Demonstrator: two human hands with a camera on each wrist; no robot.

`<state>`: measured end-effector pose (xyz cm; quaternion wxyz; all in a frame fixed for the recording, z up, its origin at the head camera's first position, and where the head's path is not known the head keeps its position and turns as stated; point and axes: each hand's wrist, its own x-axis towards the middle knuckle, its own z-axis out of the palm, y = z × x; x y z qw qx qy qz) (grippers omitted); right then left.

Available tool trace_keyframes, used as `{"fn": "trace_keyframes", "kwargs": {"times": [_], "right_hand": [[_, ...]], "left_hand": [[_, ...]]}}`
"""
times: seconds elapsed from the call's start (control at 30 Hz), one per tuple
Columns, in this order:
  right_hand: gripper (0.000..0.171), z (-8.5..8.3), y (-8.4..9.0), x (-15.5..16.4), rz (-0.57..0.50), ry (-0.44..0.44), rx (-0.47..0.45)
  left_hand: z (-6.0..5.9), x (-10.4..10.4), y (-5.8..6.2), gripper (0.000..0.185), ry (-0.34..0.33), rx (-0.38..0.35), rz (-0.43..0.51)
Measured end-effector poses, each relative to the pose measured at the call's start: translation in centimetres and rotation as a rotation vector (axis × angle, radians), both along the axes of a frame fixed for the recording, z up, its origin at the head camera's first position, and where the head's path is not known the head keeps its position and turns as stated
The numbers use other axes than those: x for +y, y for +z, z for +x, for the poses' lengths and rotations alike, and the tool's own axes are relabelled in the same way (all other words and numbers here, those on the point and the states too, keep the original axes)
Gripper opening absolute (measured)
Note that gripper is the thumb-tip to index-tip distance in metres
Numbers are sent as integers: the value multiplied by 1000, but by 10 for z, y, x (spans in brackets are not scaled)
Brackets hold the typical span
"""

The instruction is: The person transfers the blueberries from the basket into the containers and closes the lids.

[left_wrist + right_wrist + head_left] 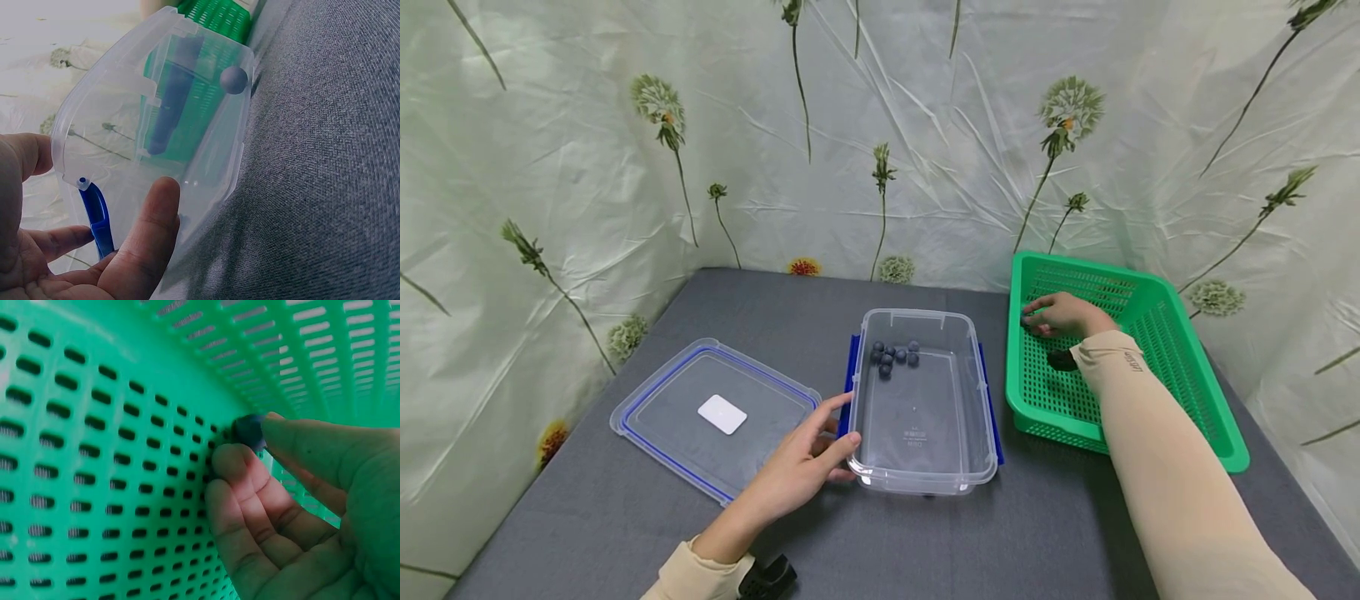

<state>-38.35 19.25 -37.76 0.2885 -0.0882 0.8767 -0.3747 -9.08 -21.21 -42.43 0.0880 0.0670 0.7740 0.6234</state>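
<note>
A clear plastic food container [951, 400] with blue side latches holds several blueberries [887, 359] grouped toward its far left. My left hand [801, 458] rests at its left side, thumb at the rim and spread fingers by the latch [99, 219]. Through the wall, the left wrist view shows one blueberry [234, 80]. My right hand [1063, 317] reaches inside the green basket [1213, 417], at its left wall. Between thumb and fingertips it pinches a blueberry [250, 431], partly covered by the thumb, close to the perforated basket surface.
Left of the container lies its clear lid [662, 425] with a blue seal, carrying a white label [722, 414]. All of it stands on a grey cloth-covered table [940, 542]. A pale curtain [880, 100] with dandelion prints hangs behind.
</note>
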Motion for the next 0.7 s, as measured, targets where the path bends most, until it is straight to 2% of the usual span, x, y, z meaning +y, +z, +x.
{"fn": "trace_keyframes", "kwargs": {"times": [0.4, 0.7], "right_hand": [[46, 1, 1, -6, 89, 21, 46], [38, 2, 7, -6, 67, 30, 85]], "left_hand": [[0, 0, 0, 61, -4, -6, 1], [0, 1, 0, 61, 3, -3, 4]]}}
